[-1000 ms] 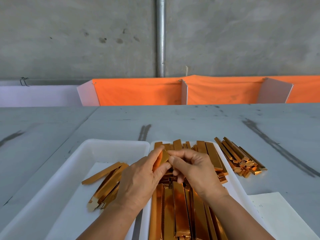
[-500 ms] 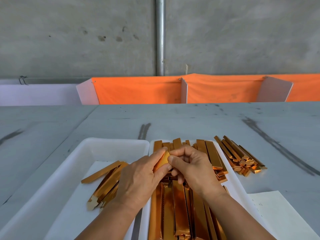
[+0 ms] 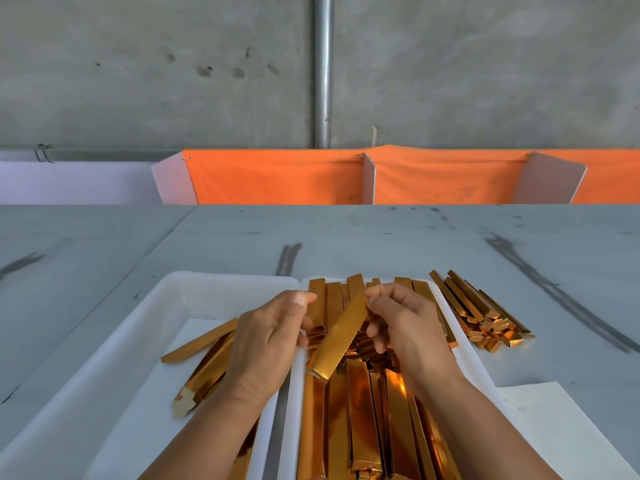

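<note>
Gold strip (image 3: pixel 341 341) held tilted above right white tray (image 3: pixel 479 370) of stacked gold strips (image 3: pixel 363 410), far end pinched by right hand (image 3: pixel 405 327); left hand (image 3: pixel 270 337) just beside it, fingers loosely curled, gripping nothing; hands apart; few strips (image 3: pixel 204 362) in left tray (image 3: pixel 207 277); further pile (image 3: pixel 485 317) on table (image 3: pixel 381 244).

The grey tabletop (image 3: pixel 381 244), streaked with dark marks, carries two white trays close side by side towards its near edge: a left tray (image 3: pixel 145 327) and a right tray (image 3: pixel 292 410). A heap of gold strips (image 3: pixel 485 317) lies just right of the right tray. A white sheet (image 3: pixel 554 420) lies nearer, towards the right corner.
</note>
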